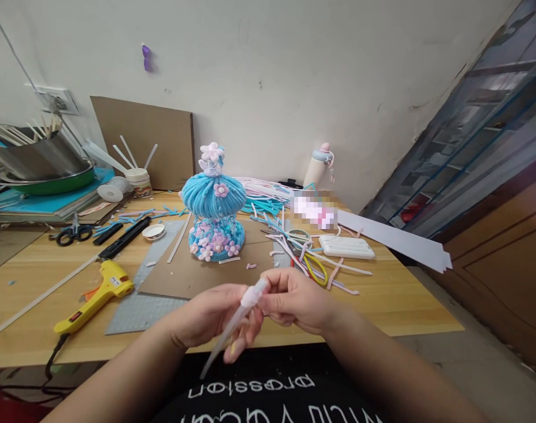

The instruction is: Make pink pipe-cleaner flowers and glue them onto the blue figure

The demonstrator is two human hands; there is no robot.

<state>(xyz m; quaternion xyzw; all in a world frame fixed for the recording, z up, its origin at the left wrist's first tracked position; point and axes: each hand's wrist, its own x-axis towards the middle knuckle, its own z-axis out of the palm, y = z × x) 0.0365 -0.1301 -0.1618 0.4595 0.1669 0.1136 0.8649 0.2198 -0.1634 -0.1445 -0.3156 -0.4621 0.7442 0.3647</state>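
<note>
My left hand point(210, 320) and my right hand point(296, 302) meet in front of me at the table's near edge. Both pinch a pale translucent stick point(232, 329) that slants down to the left, with a bit of pink fuzzy wire wound round its upper end point(251, 296). Fingers of both hands are curled around it. Behind them on a cardboard sheet point(197, 273) stands a blue pipe-cleaner model point(213, 205) with pink and white flowers, shaped like a mushroom.
A yellow glue gun point(95, 296) lies left on the wooden table point(404, 299). Scissors point(74, 232), a black knife point(124, 238), loose pipe cleaners point(303, 252), a white box point(346, 247), a bottle point(318, 164) and a metal pot point(34, 158) lie around.
</note>
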